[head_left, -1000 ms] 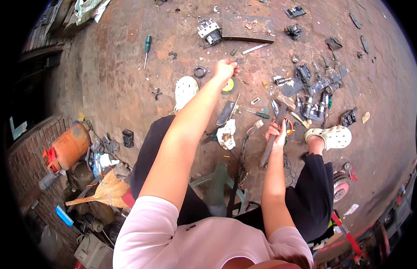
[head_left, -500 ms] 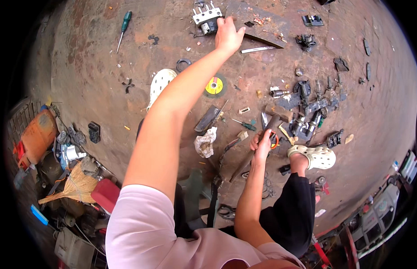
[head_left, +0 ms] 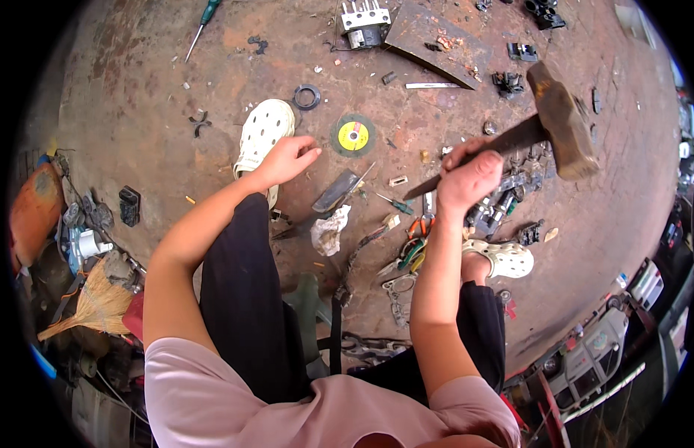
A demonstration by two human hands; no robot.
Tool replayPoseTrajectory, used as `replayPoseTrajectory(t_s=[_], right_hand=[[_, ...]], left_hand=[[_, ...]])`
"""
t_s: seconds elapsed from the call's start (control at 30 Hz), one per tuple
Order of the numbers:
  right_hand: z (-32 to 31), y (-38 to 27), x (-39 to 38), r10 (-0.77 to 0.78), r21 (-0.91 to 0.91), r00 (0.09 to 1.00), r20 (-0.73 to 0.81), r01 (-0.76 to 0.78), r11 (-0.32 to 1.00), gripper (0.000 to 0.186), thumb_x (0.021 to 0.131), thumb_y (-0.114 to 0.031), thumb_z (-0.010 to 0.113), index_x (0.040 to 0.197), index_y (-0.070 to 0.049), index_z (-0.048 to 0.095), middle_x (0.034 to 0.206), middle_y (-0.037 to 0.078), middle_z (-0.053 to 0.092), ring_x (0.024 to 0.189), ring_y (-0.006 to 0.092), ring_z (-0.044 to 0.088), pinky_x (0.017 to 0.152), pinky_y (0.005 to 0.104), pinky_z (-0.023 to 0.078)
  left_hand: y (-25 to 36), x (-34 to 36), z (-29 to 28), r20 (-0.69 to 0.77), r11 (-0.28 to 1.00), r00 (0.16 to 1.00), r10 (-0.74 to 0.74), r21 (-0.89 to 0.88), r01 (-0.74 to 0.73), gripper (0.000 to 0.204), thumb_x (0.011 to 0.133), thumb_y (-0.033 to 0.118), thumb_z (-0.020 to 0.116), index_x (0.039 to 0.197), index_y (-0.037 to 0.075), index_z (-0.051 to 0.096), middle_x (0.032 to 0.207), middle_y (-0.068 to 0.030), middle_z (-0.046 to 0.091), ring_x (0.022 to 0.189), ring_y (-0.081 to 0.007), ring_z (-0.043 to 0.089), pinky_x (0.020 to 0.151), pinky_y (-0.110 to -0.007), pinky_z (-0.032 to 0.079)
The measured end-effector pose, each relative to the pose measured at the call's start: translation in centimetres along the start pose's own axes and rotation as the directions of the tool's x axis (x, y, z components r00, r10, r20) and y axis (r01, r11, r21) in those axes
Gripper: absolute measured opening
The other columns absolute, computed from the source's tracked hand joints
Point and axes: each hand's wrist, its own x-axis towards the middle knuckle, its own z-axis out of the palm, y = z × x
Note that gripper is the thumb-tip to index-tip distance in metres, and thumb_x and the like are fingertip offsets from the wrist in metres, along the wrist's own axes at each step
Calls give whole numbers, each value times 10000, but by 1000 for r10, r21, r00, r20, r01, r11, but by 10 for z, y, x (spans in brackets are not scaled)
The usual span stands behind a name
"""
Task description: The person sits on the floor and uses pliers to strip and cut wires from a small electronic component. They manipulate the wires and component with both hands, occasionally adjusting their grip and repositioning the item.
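Note:
My right hand [head_left: 472, 175] is closed around the handle of a sledge hammer [head_left: 563, 123]. The hammer is held up off the floor, its heavy rusty head at the right and the handle's tail pointing lower left. My left hand [head_left: 289, 159] holds nothing; its fingers are loosely bent and apart, beside the white clog [head_left: 266, 131] on my left foot. A yellow-centred cutting disc [head_left: 354, 136] lies just right of that hand, with a black ring [head_left: 307, 97] above it. Farther off stands a black part with a white pronged bracket [head_left: 366, 21], next to a dark metal plate [head_left: 444, 46].
Dismantled black and metal parts [head_left: 511, 187] lie beneath the hammer, partly hidden. Pliers [head_left: 414, 250], a small green screwdriver [head_left: 395, 203] and a crumpled white rag [head_left: 330, 230] lie between my feet. A longer screwdriver [head_left: 203, 30] is far left; a straw broom [head_left: 101, 302] is at left.
My left hand has drawn back from beside the white-bracketed part to near my left foot. My right hand has raised the hammer up and to the right, uncovering the pliers.

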Motion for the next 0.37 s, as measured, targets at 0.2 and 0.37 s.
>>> replayPoseTrajectory(t_s=[0.2, 0.37], right_hand=[[50, 132, 33, 258, -569, 965, -39, -234, 788, 554, 978, -455, 447, 642, -15, 457, 511, 46, 478, 451, 122, 448, 445, 309, 365], [36, 113, 56, 700, -204, 699, 148, -671, 713, 557, 966, -481, 457, 718, 8, 555, 576, 82, 573, 492, 219, 514, 505, 391, 454]], left_hand=[[-6, 10, -7, -8, 998, 999, 44, -43, -45, 162, 889, 142, 601, 849, -13, 575, 637, -13, 511, 587, -67, 449, 532, -262, 382], [-12, 8, -9, -38, 993, 999, 18, -113, -22, 141, 883, 141, 610, 898, 2, 593, 647, -4, 521, 604, -64, 469, 550, -259, 399]])
